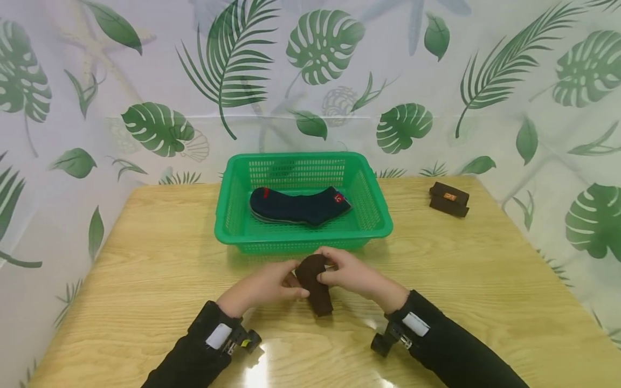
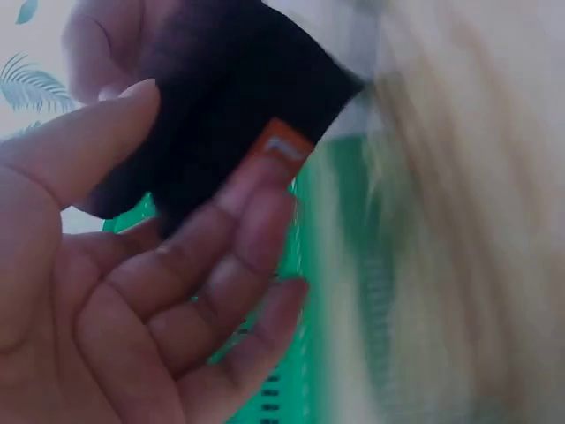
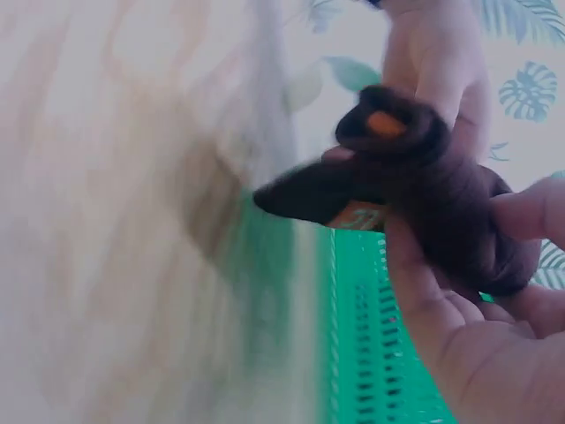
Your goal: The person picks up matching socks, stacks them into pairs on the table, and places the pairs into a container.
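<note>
Both hands hold a dark brown sock just in front of the green basket. My left hand grips its left side between thumb and fingers. From the right, my right hand pinches its upper part. In the right wrist view the sock is bunched into a thick roll, with an orange patch inside the rolled opening and a flat end sticking out. An orange label on the sock shows beside the left fingertips in the left wrist view.
A green plastic basket stands at the back middle of the wooden table. Inside it lie dark navy socks with red marks. At the back right sits a folded brown sock bundle with an orange label. A leaf-patterned cloth hangs behind.
</note>
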The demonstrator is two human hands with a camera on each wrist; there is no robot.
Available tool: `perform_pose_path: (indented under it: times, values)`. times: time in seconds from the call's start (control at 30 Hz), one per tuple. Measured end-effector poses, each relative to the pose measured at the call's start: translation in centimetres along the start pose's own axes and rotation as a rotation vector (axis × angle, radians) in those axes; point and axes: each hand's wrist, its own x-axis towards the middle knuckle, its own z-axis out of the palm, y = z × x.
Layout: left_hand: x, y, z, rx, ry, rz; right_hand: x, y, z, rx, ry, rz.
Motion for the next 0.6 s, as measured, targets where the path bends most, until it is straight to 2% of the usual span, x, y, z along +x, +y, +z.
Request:
perform_pose_path:
  times: [0.07,0.13,0.23,0.3,0.37,0.47,0.53,0.6]
  values:
    - [-0.2,-0.2,0.1,-0.057,-0.001,-0.015,-0.2,0.3,0.1,0.164,-0.014,0.017]
    - [-0.4,-0.3,0.1,-0.062,0.022,-0.019,-0.4,0.5,0.2,0.271,-0.022,0.032]
    - [-0.4,-0.4,-0.1,-0.019,0.054,-0.006,-0.8,1.0,-0.1,0.329,-0.022,0.053]
    - [-0.5,-0.5,-0.1,0.017,0.072,-0.002,-0.9,1.3,-0.3,0.292,-0.006,0.08]
    - [-0.6,-0.6,-0.1,0.049,0.087,-0.018,-1.0,1.5,-0.7,0.172,0.025,0.107]
    - [-0.6,-0.6,-0.1,0.098,0.12,-0.09,-1.1,1.6,-1.1,-0.161,0.085,0.092]
    - [-0.6,-0.3,0.0,0.15,0.143,-0.148,-1.2,1.2,-0.9,-0.413,0.125,0.04]
    - [-0.7,0.2,0.0,0.211,0.161,-0.174,-1.5,0.4,-0.4,-0.616,0.144,-0.051]
